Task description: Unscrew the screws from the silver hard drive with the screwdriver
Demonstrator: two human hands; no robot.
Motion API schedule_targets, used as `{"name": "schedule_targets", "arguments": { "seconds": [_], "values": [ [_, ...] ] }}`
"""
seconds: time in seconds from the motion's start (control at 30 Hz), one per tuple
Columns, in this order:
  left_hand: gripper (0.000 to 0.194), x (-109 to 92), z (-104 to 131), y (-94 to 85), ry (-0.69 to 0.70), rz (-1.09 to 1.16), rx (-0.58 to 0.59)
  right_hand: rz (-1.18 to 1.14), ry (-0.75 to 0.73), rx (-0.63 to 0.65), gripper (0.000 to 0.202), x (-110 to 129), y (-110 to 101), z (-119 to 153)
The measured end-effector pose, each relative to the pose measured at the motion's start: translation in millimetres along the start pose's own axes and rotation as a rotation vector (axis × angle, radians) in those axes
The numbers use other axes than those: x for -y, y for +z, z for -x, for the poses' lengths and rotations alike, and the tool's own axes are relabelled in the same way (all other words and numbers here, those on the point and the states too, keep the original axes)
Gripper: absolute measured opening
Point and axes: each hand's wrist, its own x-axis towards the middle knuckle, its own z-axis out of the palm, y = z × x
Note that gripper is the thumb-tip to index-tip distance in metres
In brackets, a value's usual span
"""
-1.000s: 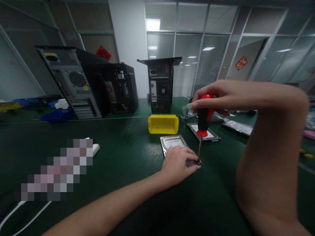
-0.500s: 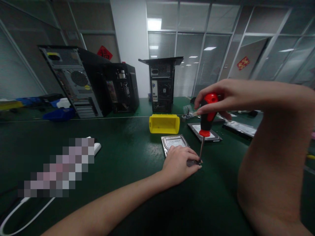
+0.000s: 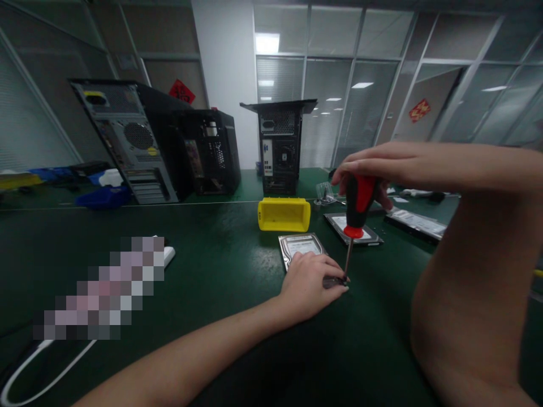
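My left hand [image 3: 307, 282] rests over the near part of a silver hard drive [image 3: 300, 244], its fingers and thumb closed around the drive's near right corner. In my right hand [image 3: 369, 169] is the red and black handle of a screwdriver [image 3: 356, 212], with the palm over its top. The shaft points down, slightly tilted, and its tip meets the corner between my left fingertips and thumb. What lies under the tip is too small to make out. A second hard drive [image 3: 369, 236] lies flat just behind the screwdriver.
Behind the drive sits a yellow bin [image 3: 284, 216]. Computer cases [image 3: 280, 147] stand at the back, with larger ones [image 3: 156, 130] at the left. Another drive [image 3: 418, 223] lies at the right. A power strip, partly pixelated, with a white cable [image 3: 63, 376] is at the left.
My right hand has changed its grip, now lying flatter over the top of the handle with the fingers lower around it. My left hand and the drive stay in place.
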Motion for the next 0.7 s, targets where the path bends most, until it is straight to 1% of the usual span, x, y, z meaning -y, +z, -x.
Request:
{"name": "schedule_targets", "arguments": {
  "seconds": [0.03, 0.17, 0.2, 0.3, 0.37, 0.57, 0.7],
  "values": [
    [0.016, 0.1, -0.1, 0.1, 0.001, -0.001, -0.003, -0.017, 0.009, 0.042, 0.048, -0.6, -0.1, 0.2],
    [0.016, -0.1, -0.3, 0.1, 0.006, -0.005, -0.008, -0.034, 0.051, 0.027, 0.051, -3.2, -1.0, 0.1],
    [0.016, -0.2, -0.3, 0.1, 0.006, -0.004, -0.01, -0.032, 0.05, 0.024, 0.05, -3.9, -1.5, -0.6],
    [0.015, 0.0, -0.1, 0.0, 0.007, 0.001, -0.013, -0.006, 0.026, 0.07, 0.041, -7.3, -3.3, -4.2],
    [0.015, 0.2, 0.1, 0.0, 0.008, 0.006, -0.014, 0.012, 0.016, 0.096, 0.039, -10.5, -4.5, -6.4],
    [0.015, 0.2, 0.3, 0.4, 0.009, 0.015, -0.019, 0.011, 0.057, 0.089, 0.04, -15.3, -5.4, -5.5],
    [0.016, 0.9, -0.2, 1.6, 0.006, 0.011, -0.015, -0.009, 0.007, 0.096, 0.039, -14.5, -4.2, -4.2]
  ]
}}
